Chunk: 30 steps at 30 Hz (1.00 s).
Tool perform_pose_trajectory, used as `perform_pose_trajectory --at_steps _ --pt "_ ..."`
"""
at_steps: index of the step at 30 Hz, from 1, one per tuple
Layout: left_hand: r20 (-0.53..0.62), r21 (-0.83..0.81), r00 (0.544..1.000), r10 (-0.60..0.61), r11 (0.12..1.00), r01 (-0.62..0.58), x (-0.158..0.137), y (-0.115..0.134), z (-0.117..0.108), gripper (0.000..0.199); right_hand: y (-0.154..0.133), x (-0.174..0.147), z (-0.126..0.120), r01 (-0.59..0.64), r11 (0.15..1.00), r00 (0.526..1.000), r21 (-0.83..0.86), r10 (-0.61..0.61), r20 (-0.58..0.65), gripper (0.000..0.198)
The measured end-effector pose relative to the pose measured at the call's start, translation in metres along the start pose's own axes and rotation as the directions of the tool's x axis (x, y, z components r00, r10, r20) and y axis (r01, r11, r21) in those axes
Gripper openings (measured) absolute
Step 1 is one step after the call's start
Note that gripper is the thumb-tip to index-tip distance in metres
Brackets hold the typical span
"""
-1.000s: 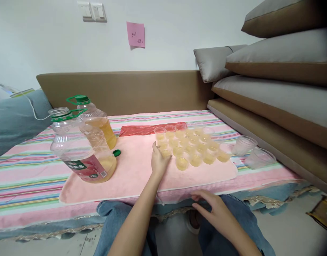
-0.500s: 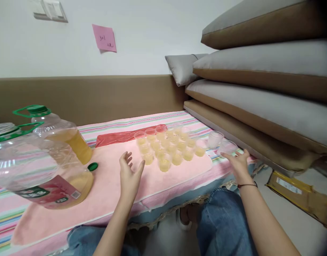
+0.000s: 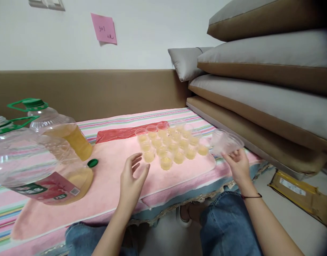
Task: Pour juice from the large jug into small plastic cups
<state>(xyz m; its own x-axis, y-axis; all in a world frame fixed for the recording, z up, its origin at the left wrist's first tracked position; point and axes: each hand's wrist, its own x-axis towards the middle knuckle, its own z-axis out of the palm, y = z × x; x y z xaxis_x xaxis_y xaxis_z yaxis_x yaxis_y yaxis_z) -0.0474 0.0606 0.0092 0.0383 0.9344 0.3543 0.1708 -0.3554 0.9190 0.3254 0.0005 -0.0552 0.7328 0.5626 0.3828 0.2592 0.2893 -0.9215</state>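
My right hand (image 3: 237, 165) has its fingers closed around a clear plastic cup (image 3: 231, 143) at the right end of the table. Behind and left of it stands another clear cup (image 3: 217, 138), partly overlapped by the held one. My left hand (image 3: 134, 174) hovers over the pink towel, fingers curved and apart, holding nothing. Just beyond it is a block of several clear cups with pale yellow drink, the nearest being a filled cup (image 3: 166, 163). At the left are a large juice jug (image 3: 54, 188) with its mouth uncovered and a second green-capped jug (image 3: 82, 144).
A green cap (image 3: 92, 163) lies on the pink towel (image 3: 107, 192). Behind the cups is a red plastic bag (image 3: 121, 133). Stacked grey-brown cushions (image 3: 259, 85) rise at the right. A yellow-taped package (image 3: 294, 188) rests on the floor. A pink note (image 3: 103, 29) sticks to the wall.
My right hand has taken hold of the nearer empty cup and raised it slightly. My left hand has shifted a little right, its fingers more curved. The view has tilted slightly down.
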Motion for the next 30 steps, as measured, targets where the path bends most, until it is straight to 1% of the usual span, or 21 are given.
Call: perform_pose_trajectory --at_steps 1,2,3,5,7,10,11,12,13,15,19,22,25,28,30 --pt "0.050 -0.006 0.999 0.001 1.000 -0.001 -0.003 0.002 0.002 0.039 -0.006 -0.008 0.008 -0.017 1.000 0.989 0.017 0.015 0.147 0.057" --pt "0.099 -0.014 0.995 0.000 1.000 0.001 -0.005 0.004 0.004 0.037 -0.011 -0.017 0.016 -0.052 0.999 0.959 0.013 0.046 0.280 0.055" --pt "0.144 -0.023 0.990 -0.006 1.000 0.010 -0.007 0.005 0.007 0.036 -0.015 -0.026 0.024 -0.087 0.996 0.916 -0.006 0.083 0.392 0.057" --pt "0.225 -0.047 0.973 -0.041 0.998 0.052 -0.012 0.006 0.012 0.041 -0.022 -0.041 0.039 -0.135 0.990 0.817 -0.047 0.138 0.560 0.065" --pt "0.289 -0.089 0.953 -0.096 0.988 0.127 -0.015 0.005 0.016 0.053 -0.028 -0.054 0.051 -0.151 0.987 0.709 -0.057 0.148 0.690 0.070" --pt "0.352 -0.178 0.920 -0.175 0.952 0.250 -0.019 0.003 0.020 0.069 -0.038 -0.066 0.066 -0.147 0.989 0.551 -0.010 0.091 0.830 0.068" --pt "0.369 -0.208 0.908 -0.199 0.934 0.290 -0.019 0.003 0.020 0.071 -0.042 -0.069 0.070 -0.142 0.990 0.510 0.004 0.070 0.857 0.067" --pt "0.388 -0.236 0.895 -0.219 0.915 0.326 -0.020 0.003 0.020 0.073 -0.045 -0.071 0.073 -0.137 0.990 0.480 0.015 0.053 0.875 0.066" --pt "0.406 -0.260 0.884 -0.232 0.898 0.355 -0.020 0.003 0.020 0.074 -0.048 -0.072 0.075 -0.134 0.991 0.461 0.025 0.040 0.886 0.066" --pt "0.427 -0.296 0.872 -0.238 0.875 0.383 -0.019 0.004 0.019 0.075 -0.052 -0.073 0.079 -0.133 0.990 0.450 0.036 0.028 0.893 0.066" --pt "0.393 -0.298 0.894 -0.214 0.891 0.344 -0.019 0.006 0.017 0.078 -0.055 -0.073 0.081 -0.120 0.992 0.452 0.048 0.012 0.892 0.066" --pt "0.384 -0.283 0.899 -0.213 0.899 0.334 -0.020 0.007 0.017 0.081 -0.057 -0.073 0.081 -0.115 0.992 0.424 0.053 0.001 0.906 0.062" --pt "0.399 -0.273 0.887 -0.233 0.893 0.357 -0.020 0.007 0.017 0.083 -0.058 -0.073 0.079 -0.100 0.994 0.401 0.041 0.003 0.916 0.060" --pt "0.392 -0.266 0.889 -0.238 0.895 0.358 -0.020 0.007 0.018 0.087 -0.057 -0.071 0.077 -0.064 0.998 0.416 0.018 0.011 0.909 0.061" --pt "0.416 -0.245 0.873 -0.253 0.894 0.376 -0.021 0.006 0.018 0.093 -0.056 -0.071 0.076 -0.046 0.999 0.422 0.006 0.014 0.907 0.063"
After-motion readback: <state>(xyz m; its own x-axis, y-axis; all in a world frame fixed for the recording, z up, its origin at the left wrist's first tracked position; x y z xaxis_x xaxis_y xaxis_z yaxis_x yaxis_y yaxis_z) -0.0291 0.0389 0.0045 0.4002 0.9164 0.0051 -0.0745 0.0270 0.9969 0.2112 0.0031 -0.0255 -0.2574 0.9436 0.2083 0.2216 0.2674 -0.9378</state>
